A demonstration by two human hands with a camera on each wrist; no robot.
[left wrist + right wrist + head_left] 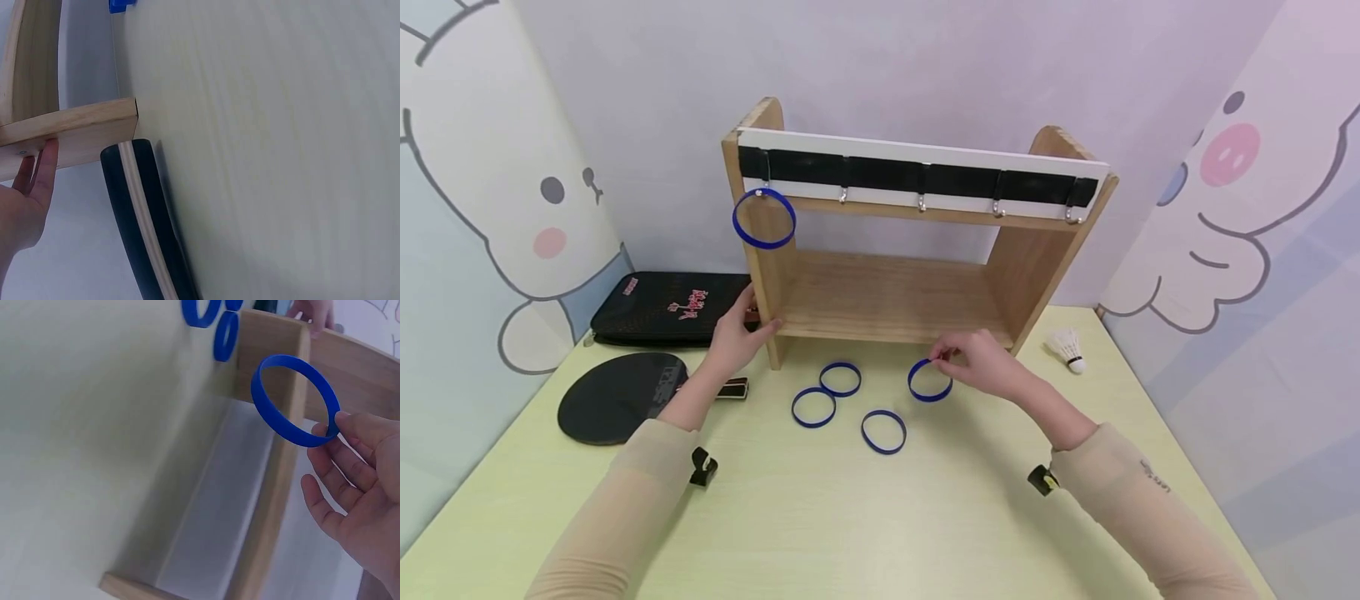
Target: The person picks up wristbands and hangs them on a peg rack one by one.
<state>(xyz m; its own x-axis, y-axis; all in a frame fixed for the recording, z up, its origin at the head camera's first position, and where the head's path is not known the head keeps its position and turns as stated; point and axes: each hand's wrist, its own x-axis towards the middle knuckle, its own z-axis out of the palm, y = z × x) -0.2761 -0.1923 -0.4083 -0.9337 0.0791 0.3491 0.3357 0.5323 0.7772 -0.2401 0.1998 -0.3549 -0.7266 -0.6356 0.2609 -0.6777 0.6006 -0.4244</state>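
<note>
My right hand point(985, 363) pinches a blue wristband point(273, 415) between thumb and fingertips. The band hangs just in front of the wooden shelf's point(895, 300) lower board, above the table. With the thumb at the front edge and fingers along the outer side, my left hand point(734, 337) grips the shelf's left side panel. Another blue wristband point(764, 247) hangs from the leftmost hook on the white strip point(880, 150) across the shelf's top. Three more lie on the table: one wristband point(840, 393), a second wristband point(813, 426) close by, and a third wristband point(883, 451) nearer me.
Several silver hooks, such as one hook point(922, 202), line the strip. Left of the shelf are a black case point(655, 300) and a table tennis bat point(613, 400), its handle point(140, 206) near my left hand. A shuttlecock point(1066, 348) lies at the right.
</note>
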